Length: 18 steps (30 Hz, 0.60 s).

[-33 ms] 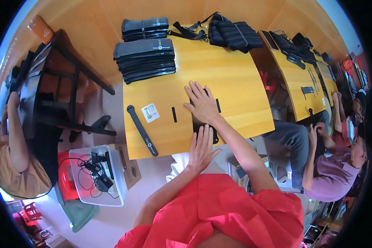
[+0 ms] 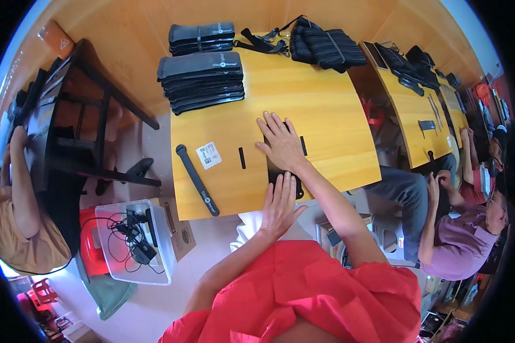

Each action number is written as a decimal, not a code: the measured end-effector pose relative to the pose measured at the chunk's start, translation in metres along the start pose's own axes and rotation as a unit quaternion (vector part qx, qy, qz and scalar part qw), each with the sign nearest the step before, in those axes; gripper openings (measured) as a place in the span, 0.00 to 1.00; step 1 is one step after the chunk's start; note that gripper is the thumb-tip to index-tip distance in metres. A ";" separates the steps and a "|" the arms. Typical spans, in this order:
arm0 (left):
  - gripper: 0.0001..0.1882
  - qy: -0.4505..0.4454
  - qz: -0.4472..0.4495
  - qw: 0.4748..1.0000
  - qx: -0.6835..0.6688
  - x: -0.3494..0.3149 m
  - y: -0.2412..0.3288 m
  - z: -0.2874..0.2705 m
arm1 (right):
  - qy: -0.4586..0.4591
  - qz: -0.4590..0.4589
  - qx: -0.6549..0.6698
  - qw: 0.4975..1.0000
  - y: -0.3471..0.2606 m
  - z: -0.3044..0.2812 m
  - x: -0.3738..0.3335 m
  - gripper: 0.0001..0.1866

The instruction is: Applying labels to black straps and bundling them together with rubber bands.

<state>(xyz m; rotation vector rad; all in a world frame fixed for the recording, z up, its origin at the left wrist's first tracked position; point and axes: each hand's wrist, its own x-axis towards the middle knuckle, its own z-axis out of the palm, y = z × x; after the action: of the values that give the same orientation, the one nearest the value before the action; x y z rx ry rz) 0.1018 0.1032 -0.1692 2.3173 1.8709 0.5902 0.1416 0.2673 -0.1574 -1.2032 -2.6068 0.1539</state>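
Observation:
A flat black piece (image 2: 275, 172) lies on the yellow wooden table (image 2: 337, 166) near its front edge, mostly hidden beneath my hands. My right hand (image 2: 283, 143) presses flat on its upper part, fingers spread. Lower down, my left hand (image 2: 280, 206) rests its outstretched fingers on the near end, where a dark rounded corner shows. One short black strip (image 2: 242, 158) is on the tabletop left of the piece; another strip (image 2: 303, 146) sits beside my right hand. Farther left are a white label with printed codes (image 2: 209, 155) and a long black strap (image 2: 197, 180) with rounded ends.
Stacked black strap bundles (image 2: 200, 74) stand at the far left of the table. Black webbing (image 2: 262, 43) and a tied dark bundle (image 2: 326, 46) lie at the back. A clear bin of cables (image 2: 134, 243) is on the floor at left. People sit on both sides.

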 end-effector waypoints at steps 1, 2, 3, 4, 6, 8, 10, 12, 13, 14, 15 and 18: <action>0.43 0.009 0.004 1.000 0.005 0.000 0.000 0.002 | 0.003 0.002 -0.003 1.000 0.001 -0.002 0.000 0.32; 0.43 0.019 0.008 1.000 0.012 0.000 0.000 0.003 | 0.005 0.003 -0.003 1.000 0.002 -0.001 0.000 0.32; 0.43 0.019 0.007 1.000 0.012 0.000 0.000 0.003 | 0.005 0.001 -0.002 1.000 0.002 -0.001 0.000 0.32; 0.43 0.014 0.004 1.000 0.008 0.000 0.000 0.002 | 0.006 0.001 -0.002 1.000 0.001 -0.001 0.000 0.32; 0.43 0.014 0.003 1.000 0.008 -0.002 0.000 -0.001 | 0.013 -0.002 -0.002 1.000 -0.002 -0.002 0.000 0.32; 0.44 0.028 0.006 0.999 0.018 -0.004 0.001 -0.003 | 0.008 -0.002 -0.001 1.000 -0.004 0.001 -0.002 0.31; 0.44 0.018 0.011 0.999 0.033 -0.005 0.003 -0.005 | 0.003 -0.002 -0.002 1.000 -0.002 0.003 -0.004 0.31; 0.43 0.009 0.018 0.999 0.049 -0.006 0.004 -0.007 | 0.002 -0.001 -0.004 1.000 0.005 0.007 -0.005 0.31; 0.39 0.017 0.026 0.998 0.048 -0.008 0.004 -0.007 | -0.009 0.012 0.037 0.999 0.005 0.005 -0.004 0.31; 0.36 0.024 0.034 0.998 0.047 -0.010 0.005 -0.005 | -0.022 0.025 0.078 0.996 0.008 0.003 -0.005 0.31; 0.36 0.030 0.038 0.998 0.049 -0.015 0.003 -0.003 | -0.015 0.024 0.075 0.997 0.014 -0.001 -0.007 0.31; 0.27 0.088 0.097 0.991 0.005 -0.034 -0.003 -0.009 | 0.059 0.064 0.288 0.954 0.016 -0.032 -0.018 0.27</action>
<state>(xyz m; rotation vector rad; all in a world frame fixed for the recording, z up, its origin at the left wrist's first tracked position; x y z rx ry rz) 0.0901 0.0703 -0.1702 2.5492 1.7286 0.8348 0.1735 0.2629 -0.1338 -1.1108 -2.1477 0.7808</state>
